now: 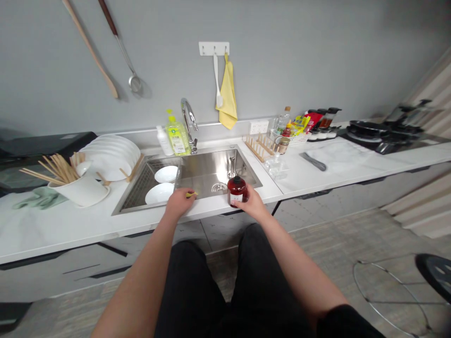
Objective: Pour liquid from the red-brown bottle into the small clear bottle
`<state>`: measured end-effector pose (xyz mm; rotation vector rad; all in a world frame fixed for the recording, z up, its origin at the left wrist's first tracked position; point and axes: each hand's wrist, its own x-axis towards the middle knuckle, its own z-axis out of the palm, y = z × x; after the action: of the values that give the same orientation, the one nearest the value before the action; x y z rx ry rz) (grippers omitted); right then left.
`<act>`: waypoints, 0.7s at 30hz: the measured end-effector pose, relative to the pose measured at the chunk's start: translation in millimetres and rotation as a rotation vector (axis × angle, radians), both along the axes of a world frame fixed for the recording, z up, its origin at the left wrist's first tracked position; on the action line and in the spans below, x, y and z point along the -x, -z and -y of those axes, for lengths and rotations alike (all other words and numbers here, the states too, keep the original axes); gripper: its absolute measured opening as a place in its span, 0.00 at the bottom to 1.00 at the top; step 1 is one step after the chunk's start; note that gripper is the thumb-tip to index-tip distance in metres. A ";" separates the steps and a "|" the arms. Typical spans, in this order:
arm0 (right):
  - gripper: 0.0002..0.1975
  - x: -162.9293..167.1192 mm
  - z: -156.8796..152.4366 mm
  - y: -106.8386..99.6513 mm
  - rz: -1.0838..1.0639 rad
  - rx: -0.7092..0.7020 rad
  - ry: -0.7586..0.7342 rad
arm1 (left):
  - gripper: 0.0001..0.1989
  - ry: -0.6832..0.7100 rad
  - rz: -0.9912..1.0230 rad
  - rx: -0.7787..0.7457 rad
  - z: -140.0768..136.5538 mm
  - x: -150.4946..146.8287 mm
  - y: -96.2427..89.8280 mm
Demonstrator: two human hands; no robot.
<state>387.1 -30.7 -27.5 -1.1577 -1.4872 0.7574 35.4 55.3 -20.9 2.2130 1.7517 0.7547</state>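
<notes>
My right hand is wrapped round the side of a dark red bottle with a black top and a pale label. The bottle is upright at the front edge of the sink. Over the sink's front rim, my left hand is closed on a small yellow-green thing whose tip sticks out past the fingers; its kind is not clear. Two white bowls lie in the left part of the sink, close beyond that hand.
Behind the sink stand a faucet and a green soap bottle. Left are stacked white plates and a white holder with chopsticks. Right are a wooden rack, a clear container and a dark grey utensil.
</notes>
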 end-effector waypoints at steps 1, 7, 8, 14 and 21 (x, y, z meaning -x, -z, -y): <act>0.44 4.0 -2.7 -1.4 0.007 0.001 -0.013 | 0.15 -0.003 0.011 0.004 0.4 0.0 -0.6; 0.47 15.6 -17.2 -11.8 0.112 -0.009 -0.079 | 0.19 0.022 0.140 -0.013 7.0 -5.8 -8.1; 0.48 16.6 -19.4 -13.3 0.129 -0.025 -0.089 | 0.21 0.033 0.171 -0.024 9.1 -10.4 -12.7; 0.45 23.9 -29.7 -15.3 0.133 -0.058 -0.194 | 0.25 0.317 0.472 -0.173 26.6 -76.4 -65.5; 0.46 28.5 -35.6 -9.7 0.125 0.004 -0.215 | 0.18 0.468 0.747 -0.044 34.0 -148.9 -63.2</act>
<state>358.6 4.9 -17.8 -1.0754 -1.7348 0.8459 184.3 21.4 42.3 1.8723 0.8338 1.2712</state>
